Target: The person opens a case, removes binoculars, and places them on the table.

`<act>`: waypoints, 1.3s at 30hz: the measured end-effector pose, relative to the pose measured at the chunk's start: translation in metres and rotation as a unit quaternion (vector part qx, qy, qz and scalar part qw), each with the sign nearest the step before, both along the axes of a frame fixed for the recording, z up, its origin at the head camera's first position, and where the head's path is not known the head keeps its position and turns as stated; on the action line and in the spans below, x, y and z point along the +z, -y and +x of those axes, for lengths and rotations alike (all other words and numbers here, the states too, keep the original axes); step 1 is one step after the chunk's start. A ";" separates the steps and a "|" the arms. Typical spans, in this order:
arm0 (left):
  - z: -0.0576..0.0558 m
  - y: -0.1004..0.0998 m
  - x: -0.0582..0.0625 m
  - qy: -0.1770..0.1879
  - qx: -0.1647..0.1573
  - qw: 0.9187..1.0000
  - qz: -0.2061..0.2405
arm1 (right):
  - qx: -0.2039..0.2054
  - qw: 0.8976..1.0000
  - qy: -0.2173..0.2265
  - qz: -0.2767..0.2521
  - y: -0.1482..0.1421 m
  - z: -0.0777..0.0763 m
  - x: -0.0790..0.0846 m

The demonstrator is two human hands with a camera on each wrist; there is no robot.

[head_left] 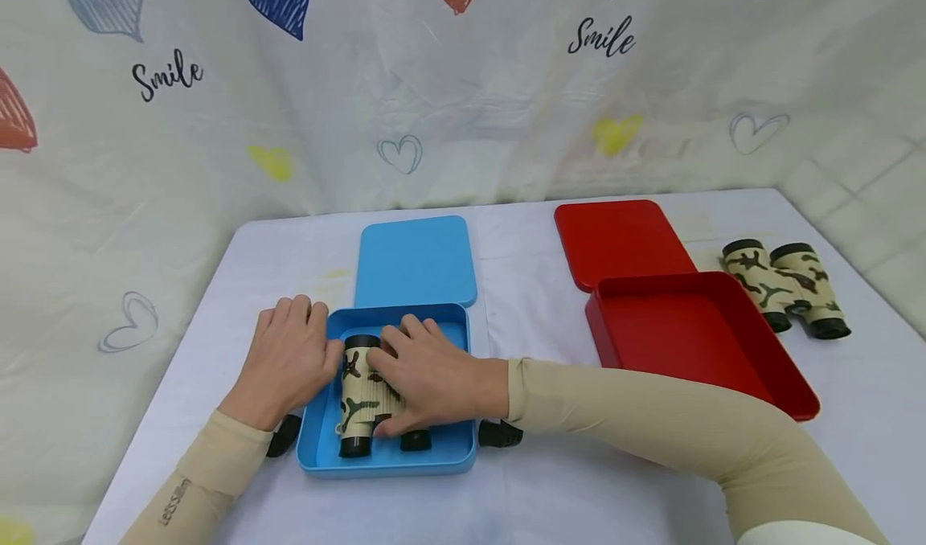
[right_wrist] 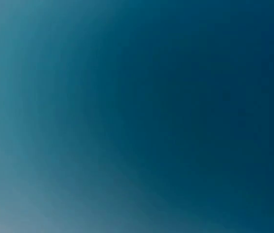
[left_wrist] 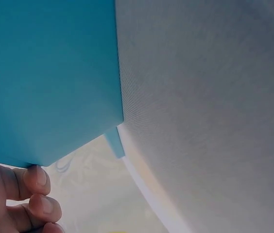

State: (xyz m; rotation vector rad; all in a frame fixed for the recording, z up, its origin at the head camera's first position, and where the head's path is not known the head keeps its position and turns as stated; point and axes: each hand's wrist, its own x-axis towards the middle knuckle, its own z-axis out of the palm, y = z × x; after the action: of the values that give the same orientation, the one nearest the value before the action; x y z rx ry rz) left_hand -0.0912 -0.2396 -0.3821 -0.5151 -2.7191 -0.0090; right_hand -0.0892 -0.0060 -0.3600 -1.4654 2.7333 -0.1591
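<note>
Camouflage-patterned binoculars [head_left: 359, 396] with black ends lie inside a blue box [head_left: 383, 471]. My right hand [head_left: 434, 376] grips them from above, its fingers and thumb spread over the right barrel and hiding most of it. At the box's upper left corner, my left hand [head_left: 292, 356] holds the rim, its thumb toward the inside. In the left wrist view, curled fingertips [left_wrist: 41, 179] of that hand meet the edge of the blue wall [left_wrist: 54, 73]. The right wrist view is filled by blurred blue.
A light blue lid [head_left: 415, 260] lies behind the blue box. On the right are a red box [head_left: 673, 328], a red lid [head_left: 625, 239] and a second pair of camouflage binoculars [head_left: 803, 288]. Black objects [head_left: 499, 433] show beside the blue box, partly hidden.
</note>
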 end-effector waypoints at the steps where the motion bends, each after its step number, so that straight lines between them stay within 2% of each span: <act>1: 0.000 0.000 0.000 0.001 0.000 1.000 0.000 | 0.001 1.000 0.000 0.001 0.000 0.000 0.000; 14: 0.000 -0.001 0.001 0.000 0.006 1.000 -0.009 | 0.021 0.998 -0.060 0.017 0.004 0.003 -0.009; 28: 0.002 -0.002 0.002 0.015 0.016 1.000 -0.019 | 0.027 0.997 -0.065 0.029 0.003 0.006 -0.011; 39: 0.003 -0.002 0.002 0.003 0.010 1.000 -0.019 | 0.031 0.996 -0.071 0.052 0.002 0.006 -0.010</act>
State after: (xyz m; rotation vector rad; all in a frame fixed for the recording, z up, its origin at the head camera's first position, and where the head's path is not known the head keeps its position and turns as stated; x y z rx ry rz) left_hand -0.0880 -0.2371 -0.3804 -0.4992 -2.7359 0.0473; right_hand -0.0827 -0.0084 -0.3696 -1.5892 2.7503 0.0906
